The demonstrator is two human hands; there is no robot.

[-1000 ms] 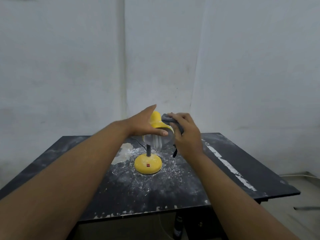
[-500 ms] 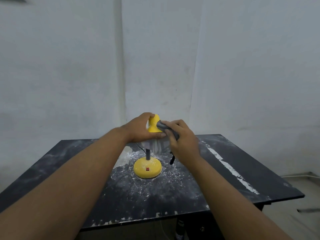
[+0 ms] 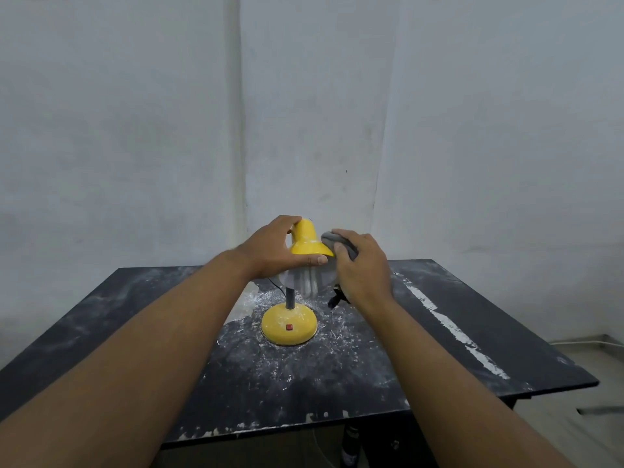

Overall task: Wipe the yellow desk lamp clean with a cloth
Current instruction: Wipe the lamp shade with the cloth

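Seen from the head camera, a yellow desk lamp (image 3: 289, 327) stands near the middle of a dark, dust-streaked table (image 3: 472, 319), its round base ringed by white powder and its shade (image 3: 305, 239) tilted toward the viewer so that the bulb (image 3: 308, 282) is exposed. The shade is gripped from the left by the left hand (image 3: 270, 249), fingers curled around its crown and thumb laid along the rim. A grey cloth (image 3: 332, 238) is bunched in the closed right hand (image 3: 363, 265) and pressed against the shade's right edge. The lamp is judged light and top-heavy, its smooth painted metal likely slick under the powder, so it is best steadied at the shade's crown or at the base; the thin neck (image 3: 289, 297) and the bare bulb are judged the fragile parts and are better left untouched. A dark cord (image 3: 334, 300) hangs just beside the right wrist and could be snagged. Open tabletop is left on both sides and in front of the base, with the table's edges well apart from the lamp and a wall close behind.
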